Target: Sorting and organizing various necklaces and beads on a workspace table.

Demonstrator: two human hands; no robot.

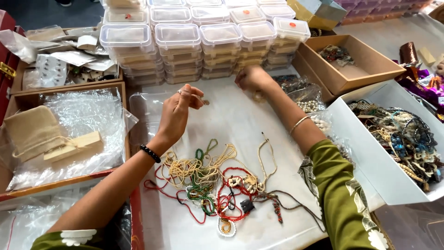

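Tangled bead necklaces (pixel 217 185) are lying nearest me at the table's (pixel 231 120) near edge. I am pinching a small bead (pixel 205 102) in my left hand (pixel 178 113) grip above the table's middle. I am pressing my right hand (pixel 252 78), curled closed, on pale beads (pixel 259 96) beside the stacked clear boxes (pixel 203 41) at the far edge.

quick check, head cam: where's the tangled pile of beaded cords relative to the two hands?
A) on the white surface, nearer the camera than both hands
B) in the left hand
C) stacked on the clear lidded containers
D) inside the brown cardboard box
A: the tangled pile of beaded cords lies on the white surface, between the forearms, below the left hand and right hand.
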